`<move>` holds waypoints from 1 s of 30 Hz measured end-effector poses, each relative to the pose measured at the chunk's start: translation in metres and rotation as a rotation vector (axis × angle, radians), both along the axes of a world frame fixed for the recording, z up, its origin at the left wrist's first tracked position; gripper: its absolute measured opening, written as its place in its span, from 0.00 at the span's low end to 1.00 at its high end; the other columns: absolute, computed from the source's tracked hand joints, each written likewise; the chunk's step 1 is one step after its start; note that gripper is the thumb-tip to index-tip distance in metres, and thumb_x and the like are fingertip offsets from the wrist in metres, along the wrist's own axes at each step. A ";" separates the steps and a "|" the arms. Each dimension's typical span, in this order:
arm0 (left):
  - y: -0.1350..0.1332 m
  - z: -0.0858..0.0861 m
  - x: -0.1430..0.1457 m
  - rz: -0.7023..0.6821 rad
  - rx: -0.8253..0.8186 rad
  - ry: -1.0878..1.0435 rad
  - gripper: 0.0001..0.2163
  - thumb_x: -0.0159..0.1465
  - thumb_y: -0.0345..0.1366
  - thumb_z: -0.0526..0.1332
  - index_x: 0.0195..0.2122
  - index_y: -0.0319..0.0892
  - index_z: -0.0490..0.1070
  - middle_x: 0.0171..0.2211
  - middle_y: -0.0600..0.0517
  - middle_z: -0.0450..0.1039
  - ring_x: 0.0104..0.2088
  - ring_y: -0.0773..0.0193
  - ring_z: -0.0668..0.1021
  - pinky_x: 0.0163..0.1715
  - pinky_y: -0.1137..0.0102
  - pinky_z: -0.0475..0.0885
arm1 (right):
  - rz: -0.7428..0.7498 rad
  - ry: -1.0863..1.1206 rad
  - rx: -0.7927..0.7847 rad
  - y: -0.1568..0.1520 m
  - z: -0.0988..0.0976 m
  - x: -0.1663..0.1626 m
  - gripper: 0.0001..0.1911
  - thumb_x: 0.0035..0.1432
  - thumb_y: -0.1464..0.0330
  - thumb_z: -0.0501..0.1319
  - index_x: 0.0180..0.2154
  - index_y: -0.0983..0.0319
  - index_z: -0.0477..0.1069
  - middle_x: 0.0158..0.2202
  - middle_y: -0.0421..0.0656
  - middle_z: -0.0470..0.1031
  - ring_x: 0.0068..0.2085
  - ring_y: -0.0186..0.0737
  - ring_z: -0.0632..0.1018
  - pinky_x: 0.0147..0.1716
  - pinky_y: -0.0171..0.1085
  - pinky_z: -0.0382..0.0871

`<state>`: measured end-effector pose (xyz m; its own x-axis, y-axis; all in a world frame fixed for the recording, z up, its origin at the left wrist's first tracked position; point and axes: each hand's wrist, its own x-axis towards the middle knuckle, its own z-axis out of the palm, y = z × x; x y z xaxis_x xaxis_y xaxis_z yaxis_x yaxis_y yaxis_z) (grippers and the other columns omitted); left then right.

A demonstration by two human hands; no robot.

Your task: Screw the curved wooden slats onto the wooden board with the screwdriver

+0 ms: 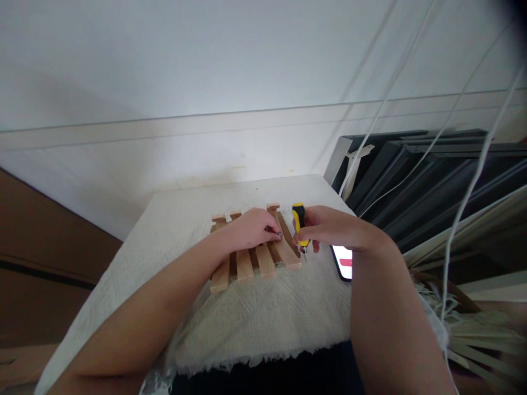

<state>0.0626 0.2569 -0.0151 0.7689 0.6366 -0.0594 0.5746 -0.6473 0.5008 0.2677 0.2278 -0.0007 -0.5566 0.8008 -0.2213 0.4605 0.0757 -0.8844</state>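
Several light wooden slats [246, 265], joined into a small slatted piece, lie on the cloth-covered table. My left hand [257, 227] rests over the slats with thumb and fingers pinched together near the right end. A small shiny metal piece [280, 235] shows at those fingertips, too small to make out its kind. My right hand [323, 226] is wrapped around a yellow and black screwdriver [299, 222] just right of the slats. The screwdriver is nearly upright, its tip pointing down beside the rightmost slat. The hand covers part of its handle.
A phone [343, 263] with a lit screen lies under my right forearm. The pale woven cloth [263, 312] has a frayed front edge. Dark grey panels [411, 170] lean at the right, with white cords [465, 197] hanging in front. A white wall [206, 153] stands behind the table.
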 end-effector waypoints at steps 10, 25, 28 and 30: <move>-0.002 0.002 0.003 0.027 0.033 0.033 0.06 0.60 0.32 0.63 0.29 0.39 0.79 0.29 0.52 0.79 0.29 0.69 0.76 0.31 0.74 0.65 | -0.278 0.464 0.343 0.005 -0.006 -0.018 0.12 0.45 0.62 0.71 0.33 0.59 0.76 0.33 0.40 0.78 0.34 0.37 0.76 0.35 0.38 0.71; 0.000 0.000 0.002 0.036 0.029 0.029 0.07 0.59 0.35 0.62 0.28 0.40 0.79 0.25 0.55 0.77 0.24 0.71 0.73 0.28 0.74 0.61 | -0.168 0.420 0.308 0.004 -0.007 -0.018 0.14 0.49 0.62 0.69 0.39 0.59 0.76 0.36 0.41 0.78 0.39 0.39 0.77 0.43 0.41 0.70; 0.000 0.001 0.002 0.050 0.013 0.040 0.07 0.59 0.34 0.62 0.29 0.41 0.79 0.26 0.55 0.77 0.25 0.71 0.73 0.28 0.74 0.61 | -0.177 0.381 0.308 0.003 -0.005 -0.018 0.15 0.48 0.60 0.68 0.39 0.59 0.76 0.36 0.41 0.78 0.39 0.40 0.77 0.42 0.41 0.70; -0.001 0.001 0.002 0.060 -0.001 0.037 0.07 0.59 0.34 0.62 0.30 0.40 0.79 0.27 0.54 0.78 0.26 0.70 0.73 0.29 0.74 0.62 | -0.188 0.362 0.317 0.002 -0.004 -0.018 0.14 0.48 0.60 0.69 0.37 0.60 0.76 0.35 0.41 0.78 0.38 0.40 0.77 0.41 0.41 0.70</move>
<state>0.0646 0.2557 -0.0138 0.7266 0.6814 -0.0878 0.6306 -0.6108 0.4788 0.2501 0.2295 -0.0047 -0.3928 0.8909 0.2282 0.1609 0.3109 -0.9367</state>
